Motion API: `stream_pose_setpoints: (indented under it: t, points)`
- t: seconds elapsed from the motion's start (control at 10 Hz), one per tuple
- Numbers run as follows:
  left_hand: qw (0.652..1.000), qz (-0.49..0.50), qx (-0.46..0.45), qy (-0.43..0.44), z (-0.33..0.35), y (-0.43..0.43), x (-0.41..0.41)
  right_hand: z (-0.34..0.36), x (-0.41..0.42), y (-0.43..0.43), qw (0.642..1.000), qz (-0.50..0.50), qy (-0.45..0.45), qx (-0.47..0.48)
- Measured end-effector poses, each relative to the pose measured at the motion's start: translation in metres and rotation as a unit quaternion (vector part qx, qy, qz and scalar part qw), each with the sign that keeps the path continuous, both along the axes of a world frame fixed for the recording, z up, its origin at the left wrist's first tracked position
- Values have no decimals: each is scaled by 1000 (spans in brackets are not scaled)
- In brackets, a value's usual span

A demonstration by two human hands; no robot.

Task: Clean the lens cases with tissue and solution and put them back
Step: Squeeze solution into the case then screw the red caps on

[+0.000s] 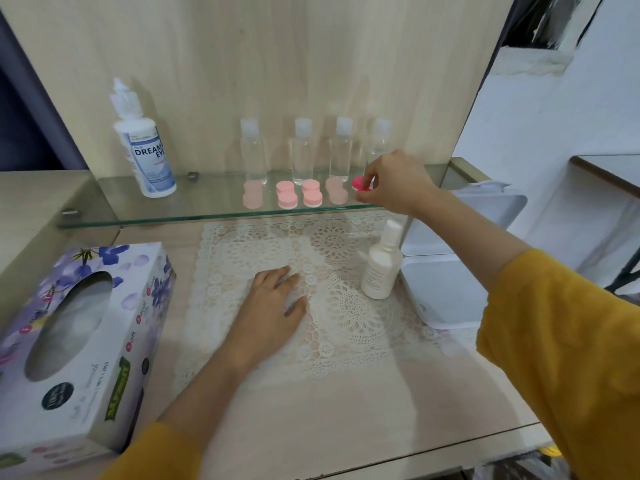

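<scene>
Pinching the bright pink lens case (360, 184), the right hand (396, 183) had the paler cases (300, 196) ranged to its left; the left hand (273, 303) lay flat, farther off.

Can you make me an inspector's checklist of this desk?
Surface: wooden table with a lace mat; a glass shelf above its back edge.
Job's things: pale pink lens cases in a row on the shelf; a brighter pink lens case at its right end; Dream Eye solution bottle upright at its left; tissue box on the table's left.
Clutter: four clear bottles behind the cases; a white bottle and white boxes at the right.
Hands: left hand rests flat on the mat; right hand pinches the brighter pink lens case.
Cables: nothing seen.
Surroundings: wood panel behind; white wall at right.
</scene>
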State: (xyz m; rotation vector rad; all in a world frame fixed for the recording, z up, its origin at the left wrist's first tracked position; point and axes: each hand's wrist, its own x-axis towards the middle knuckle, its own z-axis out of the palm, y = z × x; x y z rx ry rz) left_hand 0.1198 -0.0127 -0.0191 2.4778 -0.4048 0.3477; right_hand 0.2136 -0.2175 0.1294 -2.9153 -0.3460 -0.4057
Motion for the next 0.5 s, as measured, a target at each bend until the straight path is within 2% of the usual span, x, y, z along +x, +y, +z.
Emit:
stream_pose_setpoints:
  t: [0.3,0.4,0.5]
  points:
    - [1000,1,2,-1,-1,1,1,9,0,-7,999,-7,-10,30]
    - [1000,1,1,0,-1,1,1,17,3,-15,999,-31,-10,11]
    - [1000,0,0,0,0,1,0,22,2,-21,998,-50,29,-14]
